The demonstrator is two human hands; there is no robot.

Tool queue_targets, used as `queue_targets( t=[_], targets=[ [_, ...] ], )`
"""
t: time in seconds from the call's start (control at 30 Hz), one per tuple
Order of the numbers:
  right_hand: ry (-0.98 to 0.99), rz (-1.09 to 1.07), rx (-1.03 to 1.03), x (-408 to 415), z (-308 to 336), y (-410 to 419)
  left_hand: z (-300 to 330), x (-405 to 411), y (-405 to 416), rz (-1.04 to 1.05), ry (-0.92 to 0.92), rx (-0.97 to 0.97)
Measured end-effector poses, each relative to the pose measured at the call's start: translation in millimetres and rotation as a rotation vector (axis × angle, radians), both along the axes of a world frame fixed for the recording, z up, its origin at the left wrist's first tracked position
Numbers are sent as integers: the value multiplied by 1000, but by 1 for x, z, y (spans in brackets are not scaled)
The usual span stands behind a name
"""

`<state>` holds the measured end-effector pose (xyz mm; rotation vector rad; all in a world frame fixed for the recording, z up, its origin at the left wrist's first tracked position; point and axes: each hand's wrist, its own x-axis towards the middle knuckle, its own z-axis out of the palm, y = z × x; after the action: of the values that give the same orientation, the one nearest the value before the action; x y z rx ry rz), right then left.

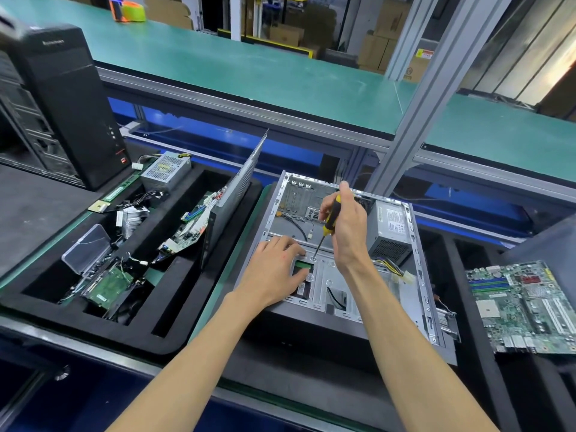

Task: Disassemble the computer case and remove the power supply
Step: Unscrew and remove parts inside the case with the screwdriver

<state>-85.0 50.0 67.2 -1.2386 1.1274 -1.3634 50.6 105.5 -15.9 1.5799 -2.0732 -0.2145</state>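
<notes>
Right hand (346,226) gripping yellow-black screwdriver (331,217), left hand (274,269) flat on open case (417,275); power supply (391,232) label unreadable.

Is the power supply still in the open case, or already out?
Still in. The power supply sits in the far right corner of the case, its cables trailing inside.

Workshop line; long green-matted worktop (249,67) runs across the far side, edged in grey aluminium rail (243,110); a slanted aluminium post (414,110) rises from it at right; blue panel (193,120) below the rail; stacked cardboard boxes (383,42) on the floor beyond; roll of green tape (134,10) on the far mat; bright glare at upper right; near bench carries black foam trays (174,322).
</notes>
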Motion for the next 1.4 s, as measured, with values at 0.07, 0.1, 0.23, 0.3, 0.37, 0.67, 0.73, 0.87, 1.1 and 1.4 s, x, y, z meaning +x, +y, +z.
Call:
queue_targets(
  t=[0.07, 0.1, 0.23, 0.3, 0.37, 0.67, 0.73, 0.87, 1.1, 1.4],
  targets=[
    [9, 17, 1, 2, 3, 0, 0, 0, 0, 1, 1, -2],
    [-13, 36, 6, 3, 4, 0, 0, 0, 0, 1, 2, -2],
    [-163, 153, -17, 0, -1, 0, 1, 0, 0, 2, 5, -2],
    [-160, 183, -43, -2, -5, 2, 0, -1, 0, 6, 7, -3],
    [-133, 180, -52, -5, -7, 3, 1, -1, 0, 6, 4, -3],
    [-57, 86, 14, -8, -3, -1, 2, -1, 0, 9, -14, 3],
    [-42, 67, 21, -8, -1, -2, 2, 0, 1, 7, -17, 2],
    [-102, 37, 50, -10, 4, -3, 3, -1, 2, 6, -19, 2],
    [-290, 181, 8, -11, -4, 1, 4, -1, 2, 8, -22, 4],
    [-110, 103, 7, -6, -4, 4, 5, -2, 3, 9, -12, 6]
  ],
)
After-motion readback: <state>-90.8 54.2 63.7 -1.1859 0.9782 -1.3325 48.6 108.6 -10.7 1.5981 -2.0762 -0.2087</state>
